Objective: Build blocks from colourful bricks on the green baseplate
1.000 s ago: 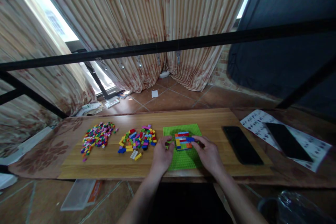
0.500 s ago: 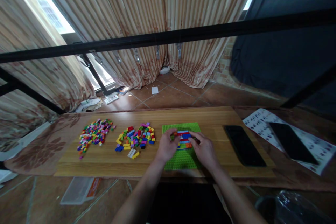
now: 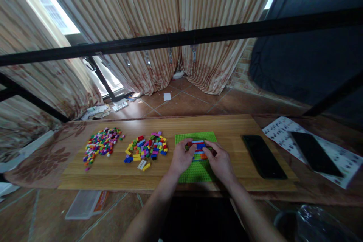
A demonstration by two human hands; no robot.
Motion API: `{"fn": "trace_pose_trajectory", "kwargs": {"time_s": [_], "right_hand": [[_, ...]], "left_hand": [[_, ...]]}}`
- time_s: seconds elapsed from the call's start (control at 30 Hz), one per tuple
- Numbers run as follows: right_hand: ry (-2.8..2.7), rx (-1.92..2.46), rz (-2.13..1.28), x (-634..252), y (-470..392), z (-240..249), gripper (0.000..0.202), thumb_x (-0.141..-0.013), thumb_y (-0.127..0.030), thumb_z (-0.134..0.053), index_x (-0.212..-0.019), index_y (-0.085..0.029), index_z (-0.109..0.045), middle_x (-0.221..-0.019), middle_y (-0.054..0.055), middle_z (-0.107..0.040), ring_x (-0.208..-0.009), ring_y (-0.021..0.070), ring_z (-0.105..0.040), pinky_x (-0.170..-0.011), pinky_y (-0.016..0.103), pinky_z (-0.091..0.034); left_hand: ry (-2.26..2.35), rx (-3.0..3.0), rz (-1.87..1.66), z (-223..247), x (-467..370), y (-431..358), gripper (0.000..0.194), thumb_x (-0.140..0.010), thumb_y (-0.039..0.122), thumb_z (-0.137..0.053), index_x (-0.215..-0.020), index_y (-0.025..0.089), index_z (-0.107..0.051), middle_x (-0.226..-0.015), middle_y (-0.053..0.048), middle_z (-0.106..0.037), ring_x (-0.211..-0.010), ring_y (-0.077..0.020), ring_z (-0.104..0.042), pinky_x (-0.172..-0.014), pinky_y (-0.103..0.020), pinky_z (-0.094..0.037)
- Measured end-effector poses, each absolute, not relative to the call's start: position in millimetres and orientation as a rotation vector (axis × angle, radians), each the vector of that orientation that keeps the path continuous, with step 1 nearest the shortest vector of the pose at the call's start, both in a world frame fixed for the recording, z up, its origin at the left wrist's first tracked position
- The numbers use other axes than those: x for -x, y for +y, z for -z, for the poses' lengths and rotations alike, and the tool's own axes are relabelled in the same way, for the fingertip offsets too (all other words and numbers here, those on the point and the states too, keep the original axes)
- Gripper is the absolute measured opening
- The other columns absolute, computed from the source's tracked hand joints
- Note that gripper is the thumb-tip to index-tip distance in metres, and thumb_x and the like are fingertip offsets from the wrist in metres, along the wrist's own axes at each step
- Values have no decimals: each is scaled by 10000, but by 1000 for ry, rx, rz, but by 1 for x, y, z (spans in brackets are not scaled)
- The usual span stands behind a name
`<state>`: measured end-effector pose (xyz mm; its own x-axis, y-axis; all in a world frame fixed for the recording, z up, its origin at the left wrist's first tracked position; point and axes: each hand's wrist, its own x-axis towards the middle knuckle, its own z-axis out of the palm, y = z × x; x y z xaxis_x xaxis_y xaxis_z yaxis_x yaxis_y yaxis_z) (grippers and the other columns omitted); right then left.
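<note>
A green studded baseplate [image 3: 195,176] lies on the wooden board in front of me. Over its upper part sits a flat build of toy bricks [image 3: 200,146] in red, blue, light blue and orange. My left hand [image 3: 183,155] grips the build's left side, its thumb reaching onto the top. From the right, my right hand [image 3: 218,159] closes on the opposite edge, thumb on the bricks and fingers curled behind. Both hands cover parts of the build, and I cannot tell whether it is attached to the plate.
Left of the baseplate lie a pile of larger bricks [image 3: 147,147] and a pile of small bricks [image 3: 103,143]. A black phone [image 3: 263,157] rests at the board's right. Beyond it, a dark tablet-like slab [image 3: 316,154] lies on a printed sheet [image 3: 279,130]. A black rail [image 3: 170,40] crosses behind.
My left thumb has shifted right onto the top of the bricks, and my right thumb has moved slightly left. Both hands stay at the build.
</note>
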<state>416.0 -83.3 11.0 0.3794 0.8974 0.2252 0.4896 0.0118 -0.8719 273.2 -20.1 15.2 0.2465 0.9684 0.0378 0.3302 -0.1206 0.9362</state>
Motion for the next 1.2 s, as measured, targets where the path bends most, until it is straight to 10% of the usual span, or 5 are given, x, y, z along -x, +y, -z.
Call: {"fn": "trace_pose_trajectory", "kwargs": {"time_s": [0.53,1.2], "right_hand": [[-654,1488,-964,-409,-66,-17,427,-580,-523,-707,-793,-153,-700,-524,-7,-585,-502,136,-499,-447,246,-336],[-729,1529,-844,-407,-65,-11,405,-629,-486,-671,-833,-139,-712,-704,52,-689,-609,173,-593,-541,280,-447]], "left_hand": [[1263,-1609,-876,-20,-286,-18,262,-775,285,-599,-983,147,-681,-908,-67,-704,-811,-166,-631,-768,-284,-489],[1331,-1491,-866,-25,-294,-18,155,-730,204,-593,-834,158,-698,-724,-9,-680,-667,-128,-600,-645,-238,-461]]}}
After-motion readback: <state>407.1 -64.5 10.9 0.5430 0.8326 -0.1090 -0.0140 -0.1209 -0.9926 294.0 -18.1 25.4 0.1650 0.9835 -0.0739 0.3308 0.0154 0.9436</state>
